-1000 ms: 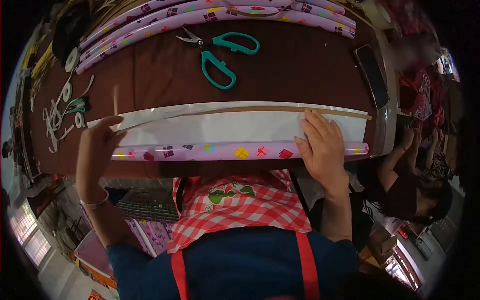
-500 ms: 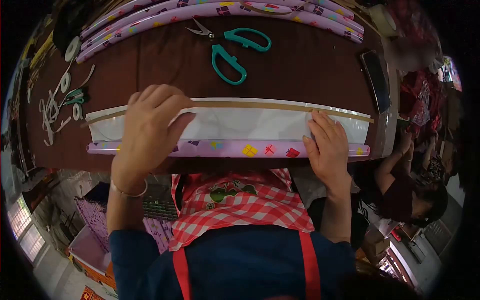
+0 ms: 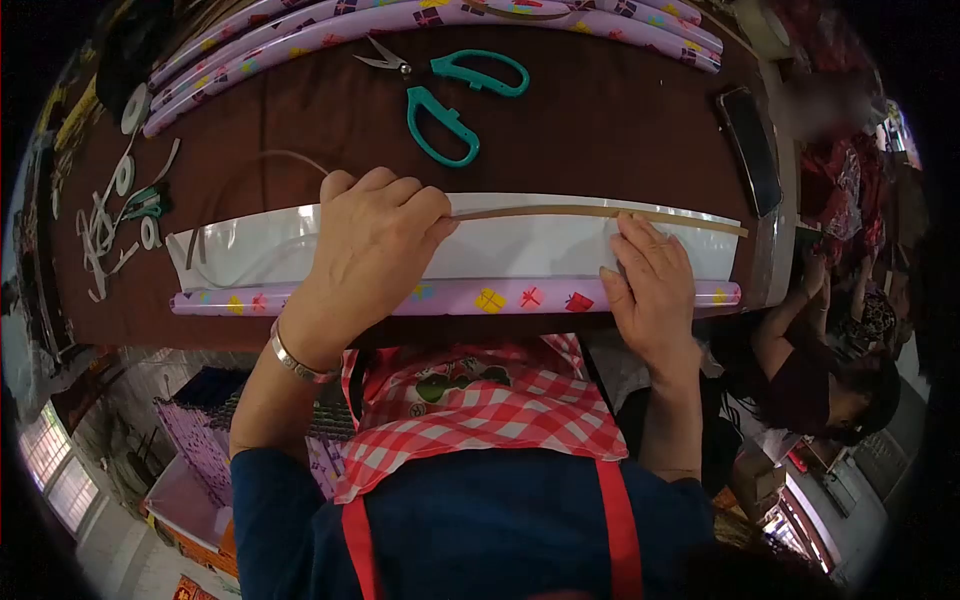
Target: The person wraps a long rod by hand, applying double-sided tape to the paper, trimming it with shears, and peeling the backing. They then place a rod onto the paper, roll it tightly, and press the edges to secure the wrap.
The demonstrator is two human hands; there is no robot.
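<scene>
A narrow brown strip (image 3: 545, 211), like tape backing, runs along the far edge of a white sheet (image 3: 500, 245). The sheet's near side is rolled into a lilac tube printed with gift boxes (image 3: 450, 299). My left hand (image 3: 372, 250) is closed on the strip left of the middle. From there its loose left part arcs up off the sheet and curls down at the left end. My right hand (image 3: 655, 285) lies flat near the right end, fingertips on the strip and palm over the tube. Beyond my hands are open scissors with teal handles (image 3: 442, 125).
Several rolled lilac tubes (image 3: 330, 40) lie along the table's far side. A phone (image 3: 750, 150) rests at the right. White tape rolls (image 3: 124, 175), curled scraps (image 3: 98, 235) and a small green-handled tool (image 3: 145, 202) lie left. Another person (image 3: 800, 380) is at the right.
My left hand has moved right along the sheet, still gripping the strip. The strip's left part has come up off the edge into a loop. My right hand stays in place.
</scene>
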